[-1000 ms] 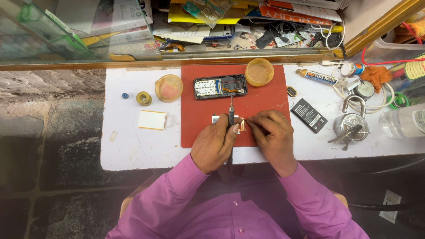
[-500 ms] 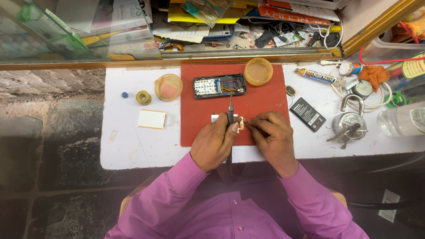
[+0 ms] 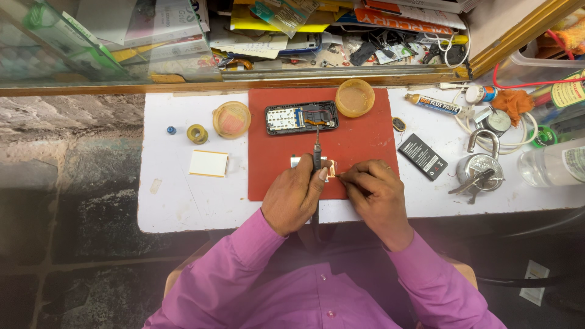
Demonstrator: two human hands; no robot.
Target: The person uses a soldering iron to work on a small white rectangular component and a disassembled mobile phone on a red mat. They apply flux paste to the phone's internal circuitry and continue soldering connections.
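Gripping a slim dark soldering iron upright in closed fingers, the left hand rests on the red rectangular mat, its tip beside a small silvery circuit piece that the right hand pinches at the mat's near edge. Behind lie an opened black phone body and a round tan lid. Right of the mat sit a white tube with a dark label and a black rectangular battery.

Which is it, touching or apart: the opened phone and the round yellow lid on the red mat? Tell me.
Apart. The head view shows a strip of bare red mat between the opened phone and the round yellow lid.
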